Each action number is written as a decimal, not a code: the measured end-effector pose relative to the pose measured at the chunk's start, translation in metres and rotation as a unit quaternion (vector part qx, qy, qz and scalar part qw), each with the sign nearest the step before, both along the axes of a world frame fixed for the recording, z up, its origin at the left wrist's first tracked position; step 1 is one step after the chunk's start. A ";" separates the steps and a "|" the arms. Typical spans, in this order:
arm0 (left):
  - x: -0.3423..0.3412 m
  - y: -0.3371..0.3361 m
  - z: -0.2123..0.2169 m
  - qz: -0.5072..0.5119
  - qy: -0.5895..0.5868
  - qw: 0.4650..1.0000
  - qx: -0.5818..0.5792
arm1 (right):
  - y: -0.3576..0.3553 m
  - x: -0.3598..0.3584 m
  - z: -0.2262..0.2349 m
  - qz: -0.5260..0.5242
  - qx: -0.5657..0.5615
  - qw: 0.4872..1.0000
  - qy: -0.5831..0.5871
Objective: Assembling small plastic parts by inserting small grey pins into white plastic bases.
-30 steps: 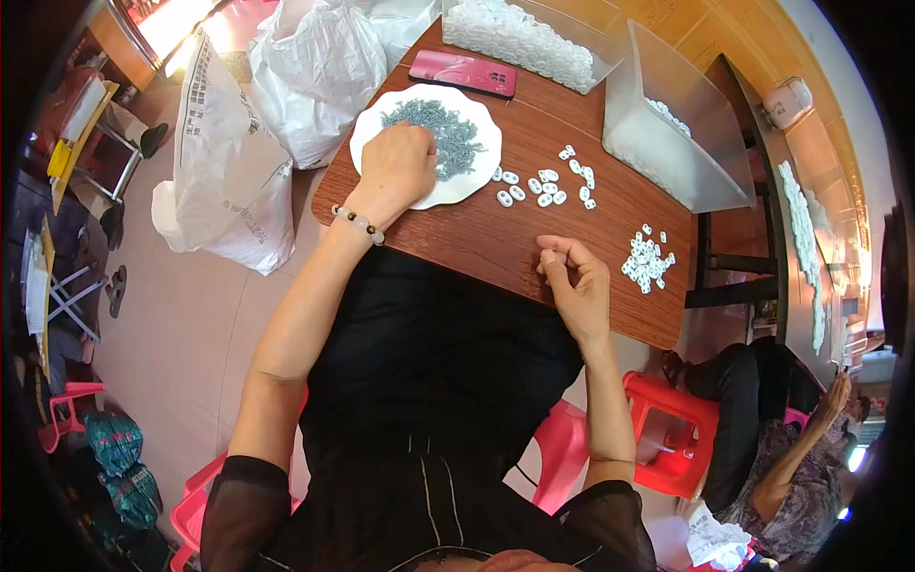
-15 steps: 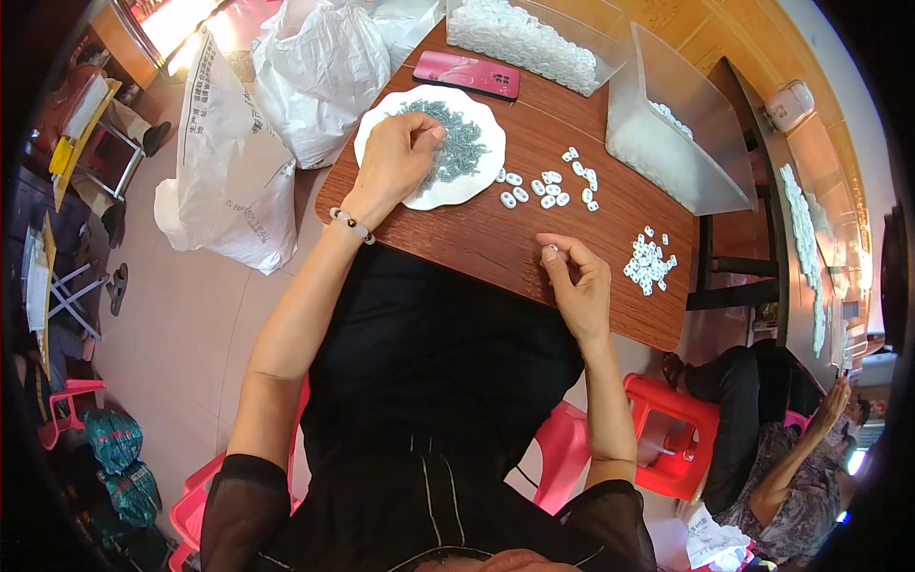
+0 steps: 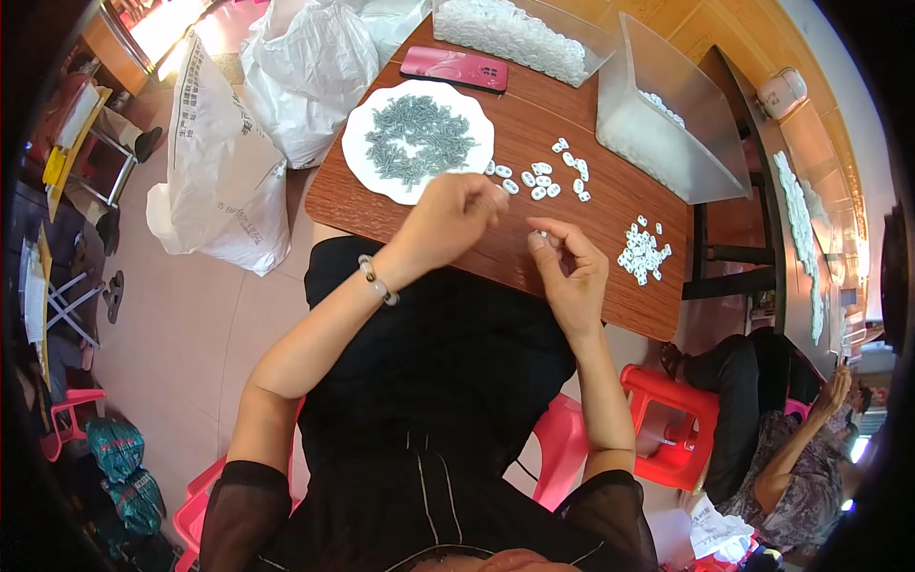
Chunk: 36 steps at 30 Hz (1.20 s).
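My left hand (image 3: 446, 227) is closed, thumb and fingertips pinched together, between the plate and my other hand; anything in its grip is too small or hidden to make out. On my right, the right hand (image 3: 574, 267) pinches a small white plastic piece (image 3: 544, 234) between thumb and forefinger just above the table. A scalloped white plate (image 3: 356, 153) holds many small grey screws (image 3: 444, 143). To its right lie several white oval two-hole pieces (image 3: 539, 181). A pile of smaller white plastic pieces (image 3: 642, 254) sits beyond my right hand.
The brown wooden table (image 3: 477, 243) carries a pink phone (image 3: 455, 69) and two clear bins (image 3: 629, 143) (image 3: 510, 43) of white parts at the back. White sacks (image 3: 229, 162) stand left on the floor. A red stool (image 3: 672, 429) and a seated person (image 3: 791, 439) are at right.
My left hand has left the screws on the plate and come right and nearer, towards my right hand. The right hand stays in nearly the same place, still pinching.
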<state>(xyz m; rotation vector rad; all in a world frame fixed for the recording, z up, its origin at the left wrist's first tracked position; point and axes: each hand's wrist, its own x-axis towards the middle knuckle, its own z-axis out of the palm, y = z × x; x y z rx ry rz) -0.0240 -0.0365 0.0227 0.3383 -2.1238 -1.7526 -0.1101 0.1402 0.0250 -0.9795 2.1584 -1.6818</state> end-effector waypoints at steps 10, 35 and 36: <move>0.002 0.037 -0.002 -0.048 0.000 0.998 0.027 | 0.009 0.005 0.001 -0.005 -0.021 0.987 0.158; 0.003 0.036 -0.011 -0.063 -0.033 0.983 0.170 | 0.021 -0.008 -0.012 0.032 -0.053 0.986 -0.157; 0.003 0.036 -0.011 -0.063 -0.033 0.983 0.170 | 0.021 -0.009 -0.012 0.032 -0.053 0.986 -0.158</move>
